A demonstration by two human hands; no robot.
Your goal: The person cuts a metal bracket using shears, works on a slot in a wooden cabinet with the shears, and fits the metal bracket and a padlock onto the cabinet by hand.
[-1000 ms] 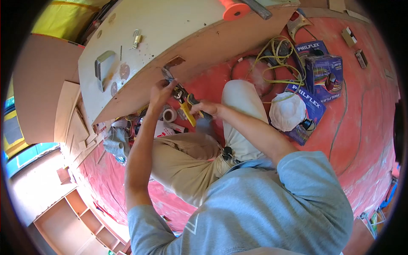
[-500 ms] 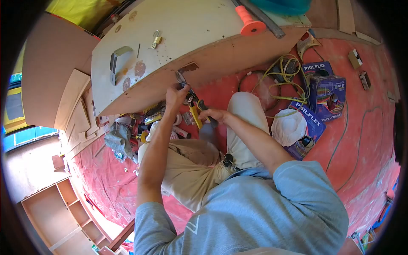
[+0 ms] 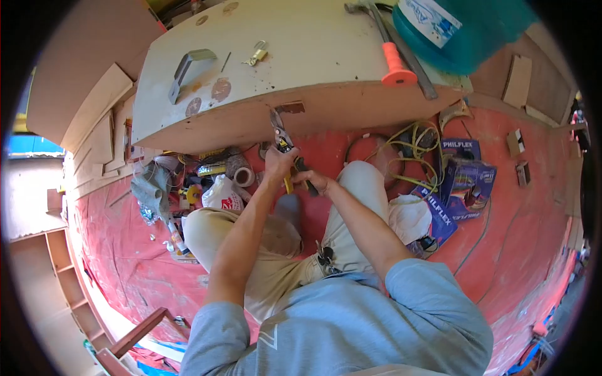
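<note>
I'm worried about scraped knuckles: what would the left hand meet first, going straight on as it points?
The left hand would probably meet the wooden side panel near its dark patch, its metal tool leading. The remaining gap is hard to judge.

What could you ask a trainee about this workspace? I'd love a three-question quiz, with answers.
1. True or false: the padlock and the hammer with the orange grip lie on the same pale top.

2. Multiple choice: which of the person's hands is nearer the blades of the snips?
A) the right hand
B) the left hand
C) neither; both are well away from the snips

3. Fill in the gap: the blue-purple boxes on the red floor are printed with the word ____.

Key: 1 true; 2 B; 3 PHILFLEX
</note>
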